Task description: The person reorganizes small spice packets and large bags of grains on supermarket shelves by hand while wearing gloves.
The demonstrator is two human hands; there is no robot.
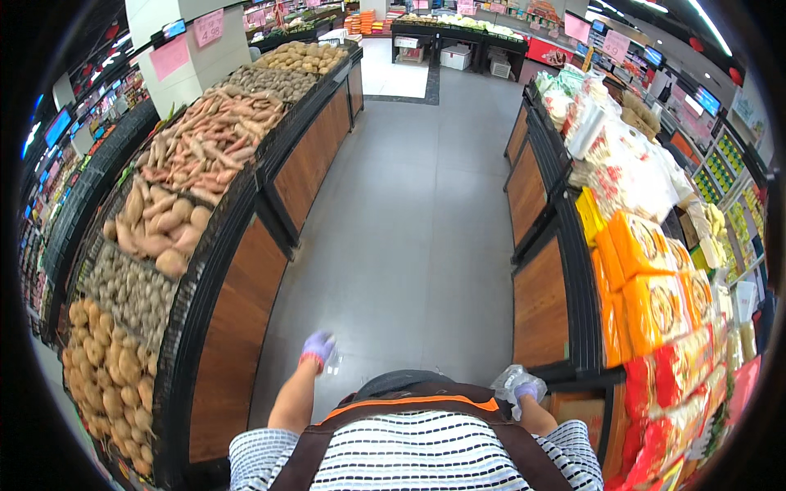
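Note:
My left hand (pixel 319 347), in a purple glove with a red cuff, hangs over the floor beside the left display stand. Something clear, perhaps thin plastic (pixel 334 362), shows at its fingers; whether it is gripped is unclear. On the other side, my right hand (pixel 527 390), also purple-gloved, is closed on a crumpled clear plastic bag (pixel 508 382), near the lower front of the right stand. Potatoes (pixel 113 374), small round tubers or bulbs (pixel 129 288), large sweet potatoes (pixel 161 224) and slender sweet potatoes (pixel 212 138) lie in sections of the left stand.
A grey floor aisle (pixel 399 233) runs ahead between wood-panelled stands. Orange packages (pixel 654 307), red packages (pixel 681 368) and white plastic bags (pixel 635 166) fill the right stand. A pillar (pixel 178 67) rises behind the left stand. A vegetable display (pixel 457 27) stands across the far end.

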